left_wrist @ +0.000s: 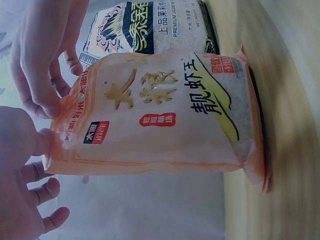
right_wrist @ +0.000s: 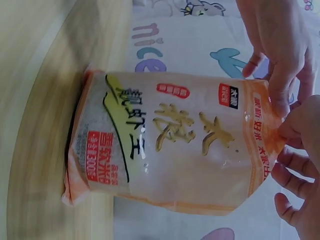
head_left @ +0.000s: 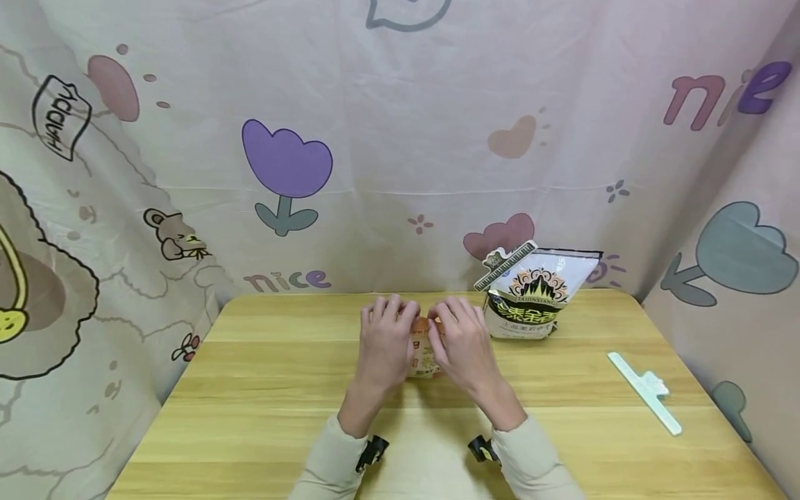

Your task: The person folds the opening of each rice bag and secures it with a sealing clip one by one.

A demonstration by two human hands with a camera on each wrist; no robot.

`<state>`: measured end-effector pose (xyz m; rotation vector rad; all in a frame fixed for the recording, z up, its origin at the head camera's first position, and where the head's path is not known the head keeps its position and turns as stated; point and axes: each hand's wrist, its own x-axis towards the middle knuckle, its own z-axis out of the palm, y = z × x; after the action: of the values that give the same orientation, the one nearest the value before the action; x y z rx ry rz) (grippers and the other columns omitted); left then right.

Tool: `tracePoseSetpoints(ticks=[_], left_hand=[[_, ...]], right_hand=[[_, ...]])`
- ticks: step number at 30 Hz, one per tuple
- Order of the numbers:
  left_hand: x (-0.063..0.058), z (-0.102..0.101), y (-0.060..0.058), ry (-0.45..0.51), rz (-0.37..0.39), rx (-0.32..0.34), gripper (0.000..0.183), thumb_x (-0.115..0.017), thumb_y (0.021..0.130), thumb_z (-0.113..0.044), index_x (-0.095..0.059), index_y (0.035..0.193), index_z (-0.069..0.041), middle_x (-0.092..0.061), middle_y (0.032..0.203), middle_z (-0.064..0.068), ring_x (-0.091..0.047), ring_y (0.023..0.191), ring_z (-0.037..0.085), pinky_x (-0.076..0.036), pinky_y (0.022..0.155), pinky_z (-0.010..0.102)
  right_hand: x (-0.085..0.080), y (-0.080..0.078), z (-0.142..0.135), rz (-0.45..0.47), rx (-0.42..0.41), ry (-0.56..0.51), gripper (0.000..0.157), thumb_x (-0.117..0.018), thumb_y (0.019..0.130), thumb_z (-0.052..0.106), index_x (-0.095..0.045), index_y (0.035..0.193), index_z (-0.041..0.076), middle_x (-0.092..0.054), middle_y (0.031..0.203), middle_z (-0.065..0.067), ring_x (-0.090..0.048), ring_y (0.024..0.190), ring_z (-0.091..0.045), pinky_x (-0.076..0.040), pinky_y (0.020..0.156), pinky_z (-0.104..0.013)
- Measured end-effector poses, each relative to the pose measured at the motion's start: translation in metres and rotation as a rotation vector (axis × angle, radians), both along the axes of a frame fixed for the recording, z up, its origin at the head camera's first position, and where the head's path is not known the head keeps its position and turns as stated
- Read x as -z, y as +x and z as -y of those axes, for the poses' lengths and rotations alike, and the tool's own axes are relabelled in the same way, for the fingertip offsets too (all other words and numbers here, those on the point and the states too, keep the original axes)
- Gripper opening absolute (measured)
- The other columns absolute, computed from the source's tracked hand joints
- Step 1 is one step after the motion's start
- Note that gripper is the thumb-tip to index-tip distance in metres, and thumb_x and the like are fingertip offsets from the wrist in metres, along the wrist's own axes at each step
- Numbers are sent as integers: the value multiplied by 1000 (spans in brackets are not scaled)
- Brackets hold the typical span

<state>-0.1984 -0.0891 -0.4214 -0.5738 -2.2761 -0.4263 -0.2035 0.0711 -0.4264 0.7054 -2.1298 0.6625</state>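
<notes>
An orange-and-white rice bag [head_left: 425, 355] stands upright on the wooden table between the two hands. My left hand [head_left: 384, 344] pinches the left part of its gathered top edge with thumb and forefinger. On the other side of that same edge, my right hand [head_left: 464, 344] pinches the film with thumb and fingers. Both wrist views show the bag's printed front, with gold and black characters and rice visible through a clear lower window. The orange top [right_wrist: 272, 132] is bunched where the fingertips meet; the backs of the hands hide most of it in the head view.
Behind and to the right stands a white, black and gold rice bag [head_left: 531, 305], its folded top held by a long ruler-like clip [head_left: 505, 266]. A pale mint clip [head_left: 646, 392] lies at the table's right side. A patterned cloth [head_left: 406, 139] hangs behind the table [head_left: 269, 410].
</notes>
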Motion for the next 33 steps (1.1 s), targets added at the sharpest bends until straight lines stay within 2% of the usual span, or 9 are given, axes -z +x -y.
tracePoseSetpoints(ticks=[5,11,15,19,24,29,33], left_hand=[[0,-6,5,23,28,0,5,-67,97,-12,-62,97,-14,-58,94,3,-51,89,26,-42,83,46],[0,-9,5,75,58,33,3,-64,100,-12,-63,97,-13,-58,93,3,-50,88,25,-41,80,43],[1,-10,5,116,77,59,5,-63,101,-11,-62,96,-12,-58,92,2,-49,86,24,-40,79,42],[3,-12,5,155,101,91,6,-63,100,-9,-62,96,-12,-58,92,1,-49,85,23,-39,78,41],[-3,-6,3,169,146,124,6,-65,100,-8,-62,96,-12,-61,92,1,-53,84,23,-43,78,42],[-14,3,-4,134,213,210,4,-71,98,-13,-68,97,-12,-66,93,0,-58,83,21,-46,75,42],[-18,4,-12,136,272,297,2,-72,97,-13,-72,95,-13,-67,94,-2,-59,86,18,-48,79,40]], right_hand=[[3,2,-7,3,-18,12,5,-67,89,8,-66,94,9,-62,94,-4,-56,87,-23,-40,72,-36],[4,2,-11,36,-65,-23,6,-69,90,8,-66,96,9,-64,97,-4,-58,92,-23,-42,74,-36],[3,2,-17,94,-117,-41,7,-68,93,10,-66,100,8,-65,100,-3,-58,96,-21,-45,77,-36],[4,1,-26,168,-167,-61,10,-69,95,11,-66,105,7,-67,103,-3,-60,99,-20,-49,87,-39],[9,-7,-36,237,-234,-55,14,-72,94,10,-68,106,7,-68,104,-2,-62,102,-19,-51,94,-41],[14,-13,-37,263,-289,-81,12,-74,93,9,-70,104,8,-68,103,-1,-64,100,-17,-55,91,-36],[16,-16,-36,255,-301,-105,10,-74,94,9,-70,104,8,-68,102,0,-64,97,-16,-56,86,-35]])
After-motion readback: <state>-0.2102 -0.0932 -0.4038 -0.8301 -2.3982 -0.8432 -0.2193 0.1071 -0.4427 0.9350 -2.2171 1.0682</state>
